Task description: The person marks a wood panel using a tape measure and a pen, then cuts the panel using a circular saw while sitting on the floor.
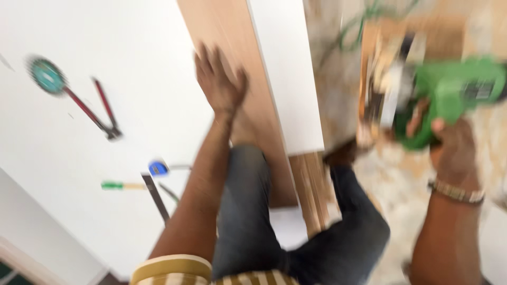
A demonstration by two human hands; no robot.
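Left hand flat, fingers spread, pressing on brown wooden board beside white panel. Right hand wrapped tight around green power tool, held over speckled floor. Red-handled pliers and blue tape measure lie on white sheet at left; frame blurred

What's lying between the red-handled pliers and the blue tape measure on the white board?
Nothing: in the head view, the stretch of white board between the red-handled pliers and the blue tape measure is bare.
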